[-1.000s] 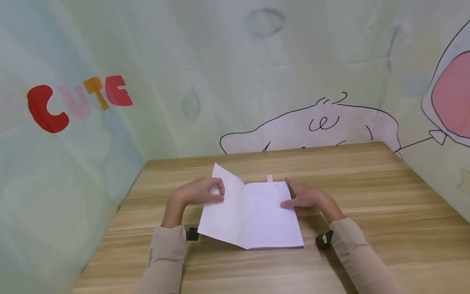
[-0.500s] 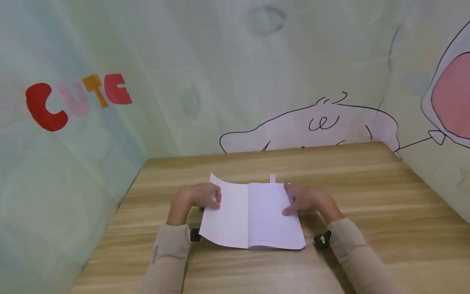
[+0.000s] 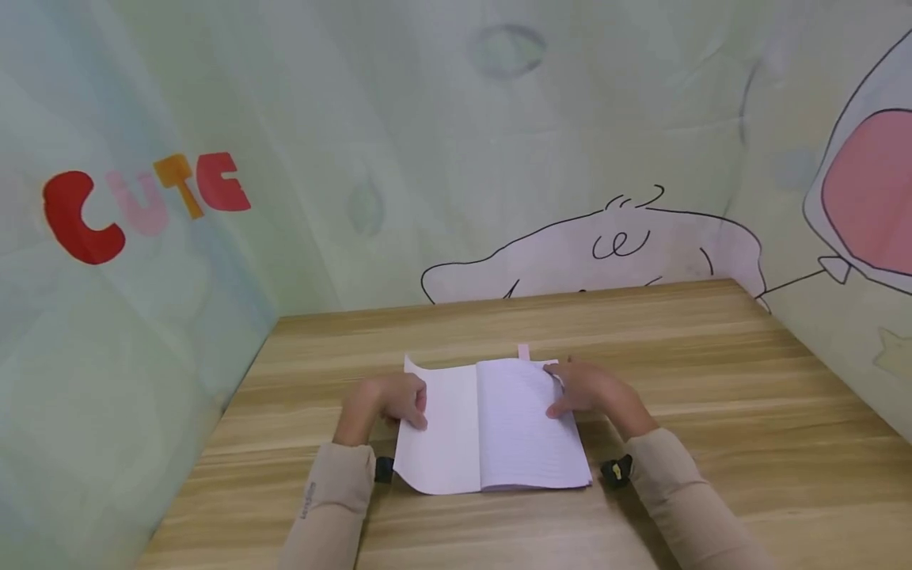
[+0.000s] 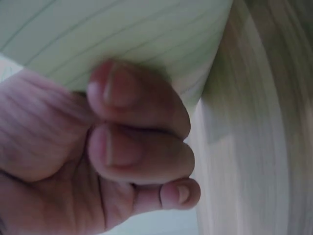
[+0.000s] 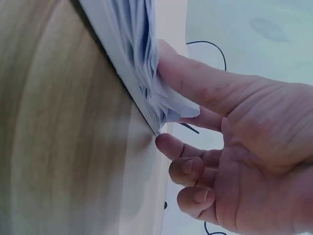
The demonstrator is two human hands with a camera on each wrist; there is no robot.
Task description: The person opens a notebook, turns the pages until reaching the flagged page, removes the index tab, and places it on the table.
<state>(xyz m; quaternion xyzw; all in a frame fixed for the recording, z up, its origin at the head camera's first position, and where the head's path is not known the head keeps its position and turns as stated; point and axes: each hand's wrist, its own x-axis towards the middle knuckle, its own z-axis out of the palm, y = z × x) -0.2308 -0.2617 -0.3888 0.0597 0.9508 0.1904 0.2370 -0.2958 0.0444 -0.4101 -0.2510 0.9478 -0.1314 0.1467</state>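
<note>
Notebook (image 3: 523, 423), lined, open on counter (image 3: 712, 380): left leaf lowered from raised to nearly flat, page-turn judged almost complete. Left hand (image 3: 388, 400) grip pinching leaf edge; right hand (image 3: 591, 389) grip on page stack, thumb pressing.

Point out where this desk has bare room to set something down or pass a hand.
Bare wood lies behind the notebook up to the back wall, and across the table toward the right wall. A narrower strip runs along the left wall. It is crowded in the middle, where the left hand and right hand flank the pages.
</note>
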